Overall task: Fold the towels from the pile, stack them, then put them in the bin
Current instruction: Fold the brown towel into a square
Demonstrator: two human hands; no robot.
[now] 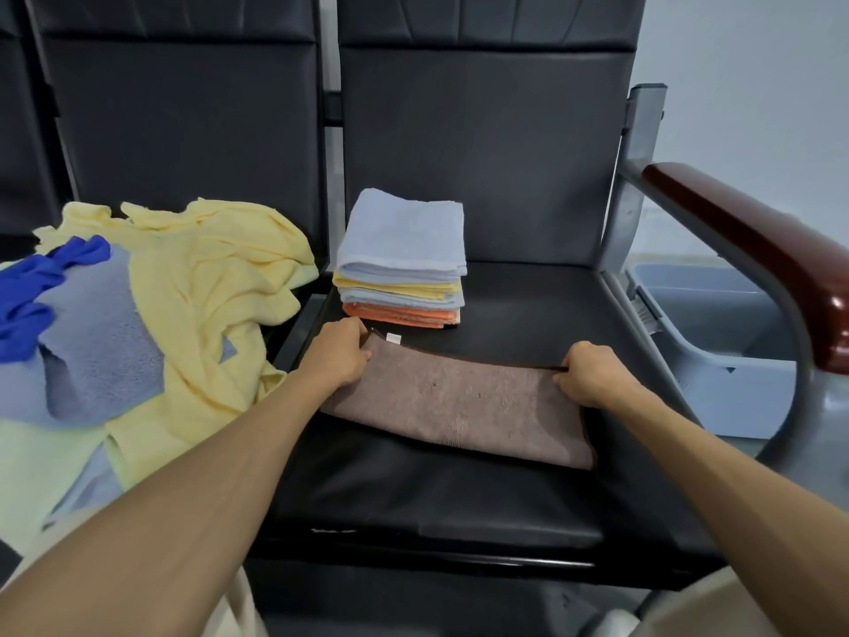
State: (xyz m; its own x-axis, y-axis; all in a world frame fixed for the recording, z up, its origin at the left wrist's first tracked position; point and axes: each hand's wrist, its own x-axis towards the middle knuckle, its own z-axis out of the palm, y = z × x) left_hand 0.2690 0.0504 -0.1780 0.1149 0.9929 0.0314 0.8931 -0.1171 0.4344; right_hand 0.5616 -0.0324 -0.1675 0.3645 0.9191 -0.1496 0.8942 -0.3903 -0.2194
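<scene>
Forearms, both bare, are reaching forward from the lower edge of the head view onto the black padded bench (459,498). A brown towel (459,406) is lying across the seat as a long folded band, running from upper left to lower right. The left hand (342,356) is gripping its far left corner with curled fingers, beside a small white tag (393,337). The right hand (585,377) is pinching the far edge at the right end, with its fingers curled over the fabric.

Just beyond the left hand, a stack of folded towels (404,250) is sitting at the rear left of the same seat. It is pale blue on top, then yellow, then pale blue-grey, with orange at the bottom.

On the neighbouring seat to the left, the unfolded pile (193,287) is lying crumpled — mostly yellow cloth, with a grey towel (101,351) and a bright blue cloth (41,287) over it.

To the right, past a dark red-brown armrest (753,250), a grey bin (716,324) is standing lower than the seat, its inside partly hidden by the armrest.
</scene>
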